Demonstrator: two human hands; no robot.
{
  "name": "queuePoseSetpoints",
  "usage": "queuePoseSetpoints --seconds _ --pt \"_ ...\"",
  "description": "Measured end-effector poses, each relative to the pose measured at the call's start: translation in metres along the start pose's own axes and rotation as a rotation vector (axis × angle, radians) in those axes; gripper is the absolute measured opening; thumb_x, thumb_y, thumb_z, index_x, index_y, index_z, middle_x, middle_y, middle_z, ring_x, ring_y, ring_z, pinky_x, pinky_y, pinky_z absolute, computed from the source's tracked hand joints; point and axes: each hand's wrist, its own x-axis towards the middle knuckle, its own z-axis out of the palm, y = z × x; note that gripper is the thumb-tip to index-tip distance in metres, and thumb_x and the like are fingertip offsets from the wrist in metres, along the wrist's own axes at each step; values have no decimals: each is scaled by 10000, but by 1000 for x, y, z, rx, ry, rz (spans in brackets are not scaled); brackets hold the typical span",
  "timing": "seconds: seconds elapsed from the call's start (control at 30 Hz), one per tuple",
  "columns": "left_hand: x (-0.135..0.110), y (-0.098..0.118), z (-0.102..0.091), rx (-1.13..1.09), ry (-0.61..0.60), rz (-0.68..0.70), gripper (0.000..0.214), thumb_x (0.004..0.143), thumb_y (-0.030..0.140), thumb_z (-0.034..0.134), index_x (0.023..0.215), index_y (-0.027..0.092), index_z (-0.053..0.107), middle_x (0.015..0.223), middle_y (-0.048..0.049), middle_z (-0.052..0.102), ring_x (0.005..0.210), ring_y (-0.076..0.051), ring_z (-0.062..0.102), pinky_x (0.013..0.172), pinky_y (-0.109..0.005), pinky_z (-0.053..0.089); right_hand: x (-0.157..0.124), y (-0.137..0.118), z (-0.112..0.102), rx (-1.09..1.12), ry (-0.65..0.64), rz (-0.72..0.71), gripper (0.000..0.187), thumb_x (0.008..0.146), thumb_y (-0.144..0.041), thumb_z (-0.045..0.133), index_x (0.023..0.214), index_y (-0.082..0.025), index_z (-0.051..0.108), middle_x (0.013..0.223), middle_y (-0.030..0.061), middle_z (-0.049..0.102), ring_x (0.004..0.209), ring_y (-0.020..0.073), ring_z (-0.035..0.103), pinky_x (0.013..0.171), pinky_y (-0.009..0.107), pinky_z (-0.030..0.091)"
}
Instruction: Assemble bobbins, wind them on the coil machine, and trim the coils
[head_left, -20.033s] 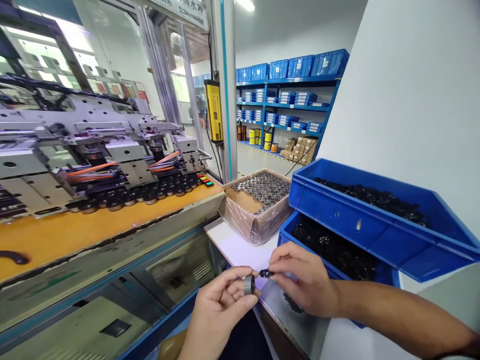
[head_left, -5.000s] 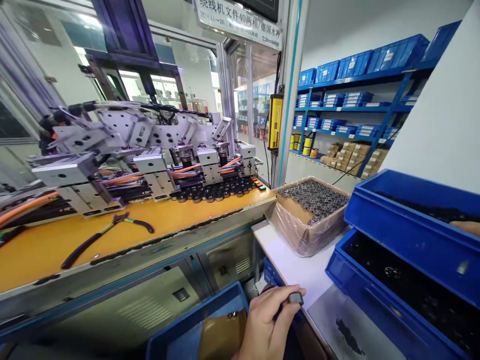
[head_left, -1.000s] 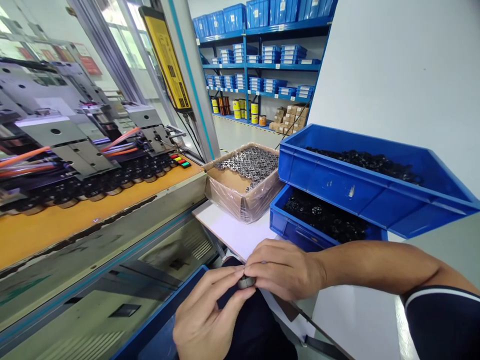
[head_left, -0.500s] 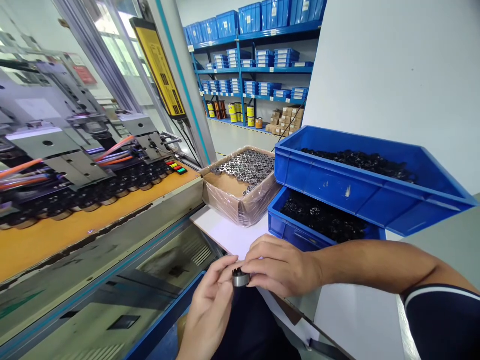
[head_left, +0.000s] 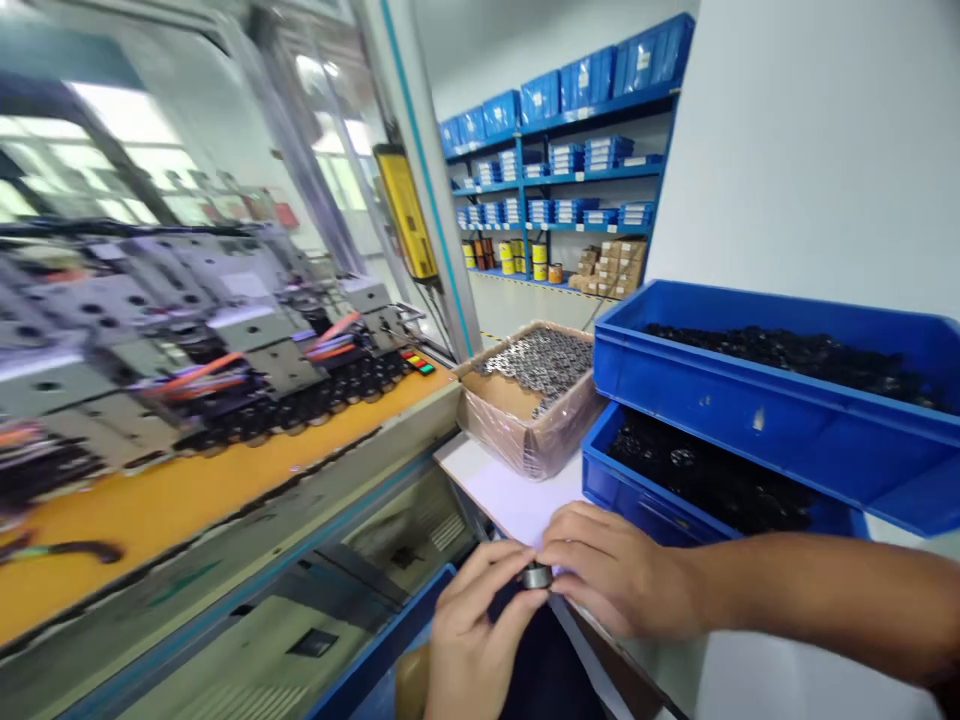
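Note:
A small round metal ring-shaped part with a dark top sits between the fingertips of both hands, over the near edge of the white table. My left hand pinches it from the left, thumb below and fingers above. From the right, my right hand grips the same part, its fingers curled and partly hiding the top. Just beyond the hands stands a cardboard box lined with clear plastic, with many flat metal pieces in it.
Two stacked blue bins with small black parts stand at the right. On the left runs a machine bench with an orange top, metal fixtures and coloured buttons. A blue container is below the hands. Blue shelving stands behind.
The camera view has turned left, so everything appears further right. My left fingers have shifted around the metal part, which both hands still hold.

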Motion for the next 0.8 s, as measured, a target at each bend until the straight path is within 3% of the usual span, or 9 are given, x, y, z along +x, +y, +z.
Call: queuePoseSetpoints --seconds 0.17,0.27,0.4,0.47,0.57,0.67,0.8 --pt "-4 -5 6 -547 -103 -449 270 798 333 777 1062 283 760 945 -48 777 838 -147 699 800 -249 542 -1 6 1 -1 7 -35 177 921 -57 517 1083 -76 584 1023 130 628 967 207 554 856 369 538" --pt "-4 -4 8 -778 -131 -539 421 702 363 859 1067 249 685 953 -41 720 830 -132 649 774 -250 504 -4 6 1 3 3 -112 187 915 -29 494 1079 -54 580 981 135 627 943 213 549 832 385 545" --pt "-4 2 10 -791 -221 -618 436 694 366 862 1038 236 628 900 -15 652 804 -124 617 789 -276 490 -6 2 1 1 -9 -176 190 942 -47 452 1082 -35 580 869 116 622 820 195 544 735 363 558" --pt "-1 4 8 -607 -261 -605 454 729 416 814 1102 229 633 901 -30 665 804 -144 633 785 -297 513 -4 0 1 -30 -28 -143 201 962 -74 431 1096 -62 580 864 101 631 804 190 561 737 348 564" --pt "21 2 -12 -59 -244 -467 420 793 455 687 1125 197 681 899 -67 724 791 -187 670 763 -330 550 -1 2 1 -173 -75 -23 273 984 -193 490 1222 -70 541 1037 144 657 966 228 615 839 363 571" --pt "71 -15 -58 317 -71 -372 384 775 444 638 1048 184 716 1023 -99 745 928 -242 677 892 -391 525 -2 6 2 -244 -102 51 462 941 -285 612 1313 -43 484 1184 192 622 1104 263 601 921 369 554" --pt "146 -47 -130 735 166 -419 340 775 391 678 1006 143 708 1012 -140 732 993 -294 653 957 -487 477 -7 10 8 -154 -137 63 528 911 -291 662 1344 -58 468 1224 183 605 1149 258 584 974 357 531"
